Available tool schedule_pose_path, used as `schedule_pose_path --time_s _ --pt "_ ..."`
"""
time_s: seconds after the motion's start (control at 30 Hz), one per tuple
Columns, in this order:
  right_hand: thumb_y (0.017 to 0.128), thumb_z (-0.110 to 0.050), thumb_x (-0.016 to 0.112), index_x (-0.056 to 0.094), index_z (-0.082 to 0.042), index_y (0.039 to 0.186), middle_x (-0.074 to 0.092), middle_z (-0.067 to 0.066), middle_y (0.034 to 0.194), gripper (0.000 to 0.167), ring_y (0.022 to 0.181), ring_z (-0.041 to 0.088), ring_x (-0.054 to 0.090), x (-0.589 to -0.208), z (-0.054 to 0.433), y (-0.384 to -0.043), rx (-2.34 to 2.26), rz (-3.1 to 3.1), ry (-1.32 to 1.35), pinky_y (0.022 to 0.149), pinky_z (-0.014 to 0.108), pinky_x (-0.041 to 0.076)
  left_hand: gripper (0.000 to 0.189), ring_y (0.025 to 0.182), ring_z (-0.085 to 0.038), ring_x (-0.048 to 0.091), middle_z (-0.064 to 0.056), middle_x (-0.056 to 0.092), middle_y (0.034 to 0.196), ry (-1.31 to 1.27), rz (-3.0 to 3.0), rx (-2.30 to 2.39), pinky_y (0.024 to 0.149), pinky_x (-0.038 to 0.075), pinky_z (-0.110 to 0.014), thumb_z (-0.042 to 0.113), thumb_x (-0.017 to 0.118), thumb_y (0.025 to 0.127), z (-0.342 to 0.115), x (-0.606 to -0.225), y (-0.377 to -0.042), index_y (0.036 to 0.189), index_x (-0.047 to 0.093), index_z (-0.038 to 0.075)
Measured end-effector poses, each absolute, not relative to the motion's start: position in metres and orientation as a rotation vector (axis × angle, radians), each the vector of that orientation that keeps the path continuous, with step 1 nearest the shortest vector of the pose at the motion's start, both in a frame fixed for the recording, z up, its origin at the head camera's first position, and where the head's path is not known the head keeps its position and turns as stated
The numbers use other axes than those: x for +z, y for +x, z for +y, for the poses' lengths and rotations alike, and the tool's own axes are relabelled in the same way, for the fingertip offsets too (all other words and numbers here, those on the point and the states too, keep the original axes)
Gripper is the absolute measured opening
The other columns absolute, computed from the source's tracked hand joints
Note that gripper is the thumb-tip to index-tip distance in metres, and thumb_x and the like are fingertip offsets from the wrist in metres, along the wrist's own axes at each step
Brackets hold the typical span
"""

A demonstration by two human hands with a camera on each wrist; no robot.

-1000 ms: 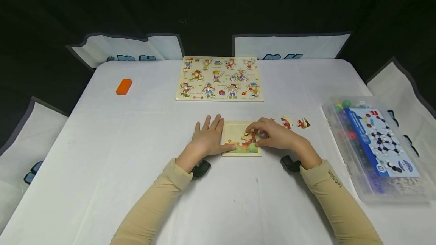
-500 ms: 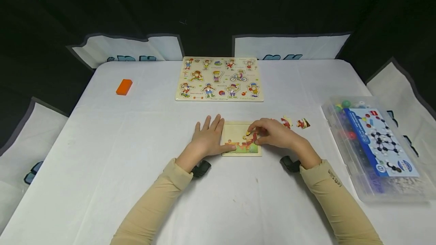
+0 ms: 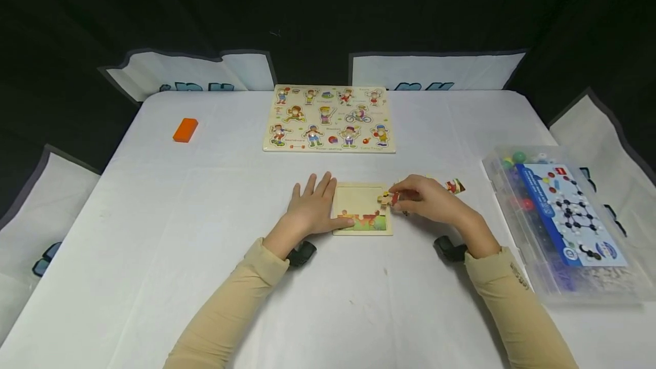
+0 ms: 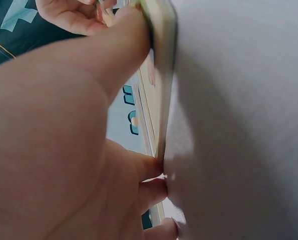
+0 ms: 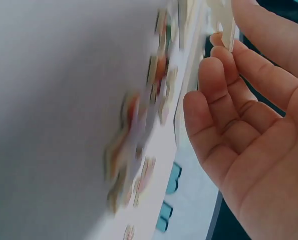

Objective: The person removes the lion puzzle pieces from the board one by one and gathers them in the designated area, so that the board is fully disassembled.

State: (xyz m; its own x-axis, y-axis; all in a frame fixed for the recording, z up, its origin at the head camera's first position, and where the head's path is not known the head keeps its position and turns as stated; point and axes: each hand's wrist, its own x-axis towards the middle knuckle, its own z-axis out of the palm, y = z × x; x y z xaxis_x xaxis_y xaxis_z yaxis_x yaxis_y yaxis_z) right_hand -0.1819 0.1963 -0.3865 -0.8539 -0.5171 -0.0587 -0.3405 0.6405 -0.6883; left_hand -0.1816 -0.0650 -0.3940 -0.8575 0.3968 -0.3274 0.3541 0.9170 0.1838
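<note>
Both forearms, in tan sleeves (image 3: pixel 519 309), slant inward from the near edge of the white surface (image 3: pixel 148 215) toward a small wooden puzzle tray (image 3: pixel 353 195). The left hand (image 3: pixel 310 209) lies low at the tray's left side, its fingers fairly straight and spread apart, pointing away from the person. Its thumb stretches sideways across the tray's near left corner, over the row of joined pieces (image 3: pixel 368 222) in green and red that fills the tray's near part.

The right hand (image 3: pixel 429 201) comes in from the other side, wrist bent so the fingers point left. Thumb and forefinger pinch a yellow-and-red puzzle piece (image 3: pixel 388 199) at the tray's right edge (in the right wrist view it is raised off the surface), while the remaining fingers curl loosely beneath.

Beyond the right hand lies a loose piece (image 3: pixel 454 186), and the right wrist view shows several more blurred pieces (image 5: pixel 117 155) near the hand. Farther off rests a larger picture board (image 3: pixel 329 118); an orange block (image 3: pixel 185 130) sits at far left, and a clear plastic box (image 3: pixel 533 283) stands at right.
</note>
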Motion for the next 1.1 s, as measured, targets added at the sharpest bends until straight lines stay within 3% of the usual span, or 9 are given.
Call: schedule_pose_path --time_s 0.57,0.83,1.1 --pt "0.084 -0.020 0.066 0.061 0.000 0.109 0.058 0.008 0.086 0.032 0.077 0.016 0.054 -0.392 0.269 -0.158 -1.237 2.716 -0.431 0.068 0.021 0.044 0.100 0.135 -0.033 0.001 -0.009 0.005 0.151 0.546 2.710 0.162 0.103 0.008 -0.055 0.070 0.046 0.077 -0.067 -0.394 -0.182 0.146 0.011 0.007" --pt "0.088 -0.026 0.061 0.056 0.006 0.111 0.057 0.012 0.094 0.040 0.086 0.025 0.052 -0.390 0.287 -0.147 -1.017 2.748 -0.192 0.070 0.032 0.043 0.099 0.135 -0.033 0.001 -0.009 0.004 0.151 0.546 2.703 0.159 0.103 0.007 -0.056 0.069 0.046 0.078 -0.067 -0.394 -0.182 0.146 0.010 0.007" --pt "0.089 -0.019 0.058 0.053 0.005 0.115 0.054 0.016 0.100 0.036 0.087 0.027 0.047 -0.390 0.294 -0.143 -0.966 2.675 -0.102 0.071 0.033 0.040 0.098 0.135 -0.032 0.000 -0.008 0.003 0.151 0.553 2.704 0.152 0.103 0.007 -0.055 0.069 0.045 0.079 -0.066 -0.395 -0.182 0.146 0.009 0.007"
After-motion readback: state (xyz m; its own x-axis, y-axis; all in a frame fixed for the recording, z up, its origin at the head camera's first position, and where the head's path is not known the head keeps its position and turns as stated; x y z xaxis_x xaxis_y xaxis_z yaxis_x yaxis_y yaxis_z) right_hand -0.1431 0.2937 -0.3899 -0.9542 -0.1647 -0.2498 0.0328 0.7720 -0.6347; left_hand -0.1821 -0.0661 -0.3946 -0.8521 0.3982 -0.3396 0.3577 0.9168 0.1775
